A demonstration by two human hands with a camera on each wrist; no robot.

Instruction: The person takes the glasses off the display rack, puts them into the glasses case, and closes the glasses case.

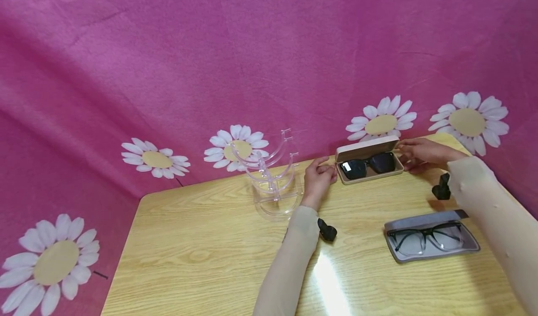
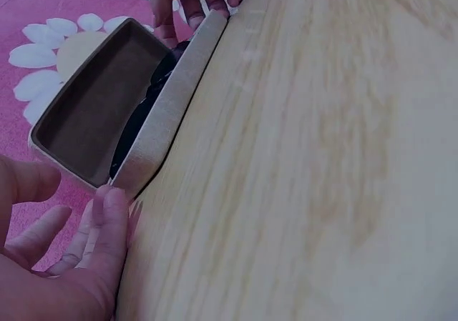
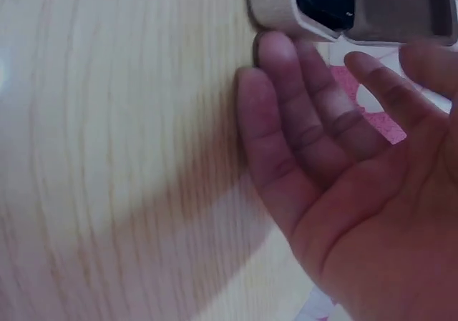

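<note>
A beige glasses case (image 1: 370, 179) lies with its lid raised near the table's back edge. Dark sunglasses (image 1: 366, 165) rest inside it, a small white label on one lens. My left hand (image 1: 318, 179) is at the case's left end; in the left wrist view its fingertips (image 2: 111, 196) touch the case's corner. At the opposite end is my right hand (image 1: 426, 153), its fingers loosely bent. The right wrist view shows its fingertips (image 3: 275, 48) against or very close to the case's end; the palm (image 3: 386, 228) holds nothing.
A grey case (image 1: 439, 256) holding clear-lensed glasses (image 1: 428, 239) sits open at the right front, beside my right forearm. Left of my left hand stands a clear plastic tiered stand (image 1: 275, 197). A pink cloth with daisies (image 1: 252, 73) hangs behind the wooden table (image 1: 189, 255).
</note>
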